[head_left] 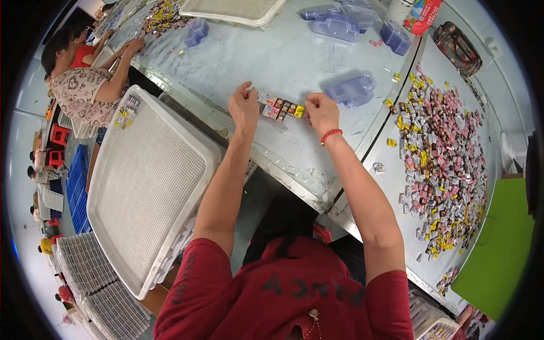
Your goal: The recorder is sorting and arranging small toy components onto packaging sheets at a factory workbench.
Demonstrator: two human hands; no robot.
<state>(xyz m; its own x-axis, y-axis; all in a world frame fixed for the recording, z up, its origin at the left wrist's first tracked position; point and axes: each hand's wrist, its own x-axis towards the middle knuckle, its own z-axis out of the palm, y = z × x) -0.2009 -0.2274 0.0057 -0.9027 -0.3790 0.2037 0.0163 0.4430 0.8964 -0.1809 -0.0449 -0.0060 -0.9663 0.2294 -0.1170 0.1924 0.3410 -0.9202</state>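
Between my two hands a short double row of small printed square pieces (277, 107), in pink, brown, white and yellow, lies on the pale table. Something clear shows along the row's near edge, too faint to tell what. At the row's left end is my left hand (244, 109), its fingers curled together. My right hand (323, 115), with a red bracelet at the wrist, is pinched beside the yellow piece at the right end. Whatever either hand holds is too small or hidden to make out. Just right of my right hand sits a clear bluish plastic tray (352, 89).
A big heap of small pieces (442, 164) covers the right-hand table, past a seam. More clear trays (337, 27) lie at the far side. White perforated trays (150, 187) are stacked on my left, near a seated co-worker (85, 85). Another white tray (232, 10) stands ahead.
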